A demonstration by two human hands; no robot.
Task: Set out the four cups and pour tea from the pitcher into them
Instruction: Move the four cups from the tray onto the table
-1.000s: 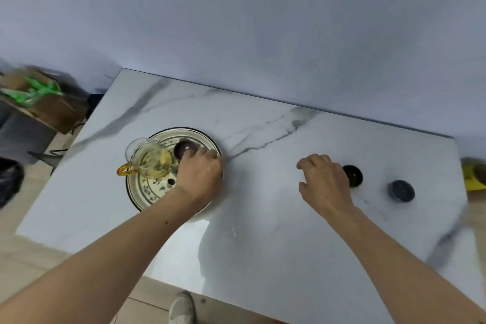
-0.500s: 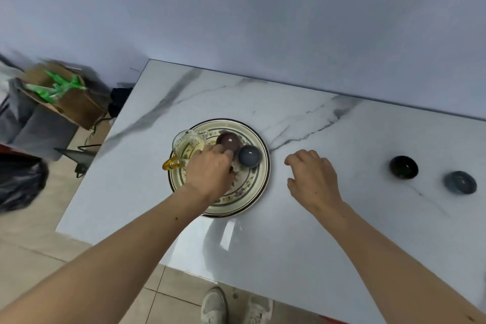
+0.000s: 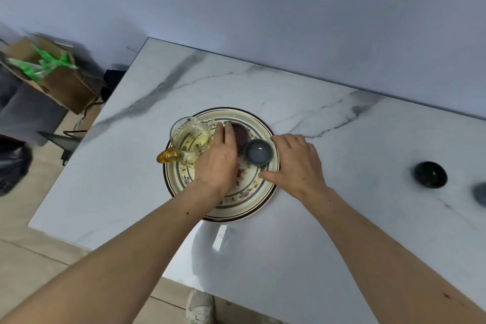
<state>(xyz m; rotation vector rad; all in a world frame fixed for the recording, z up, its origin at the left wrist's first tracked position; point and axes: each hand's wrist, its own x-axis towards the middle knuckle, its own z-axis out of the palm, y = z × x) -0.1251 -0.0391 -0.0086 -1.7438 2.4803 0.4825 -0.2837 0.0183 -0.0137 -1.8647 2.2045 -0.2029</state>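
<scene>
Marble table, wall behind. Patterned plate left of centre, carrying three things: glass pitcher on its left part, dark red cup at the far middle, grey cup just right of the red one and touching or nearly touching it.

Pitcher upright, pale yellow tea inside, amber handle sticking out past the plate's left rim.

Left hand over the plate's middle, palm down. Fingers stretched forward and held close together, tips lying on the near-left rim of the red cup. The index side runs along the pitcher's wall, touching or just beside it. Thumb hidden under the hand, so cannot tell whether the cup is truly pinched or only touched.

Right hand at the plate's right edge, loosely curved, fingers spread a little. Thumb reaches left onto the plate, just below the grey cup; fingertips arch round the cup's far right side. Hand cups the space beside it, half open, not closed on it. Contact with the cup not clear.

Two more cups stand on bare table well to the right: black cup, and a blue-grey cup cut off by the frame edge. Both empty as far as can be seen.

Cardboard box on the floor, far left
</scene>
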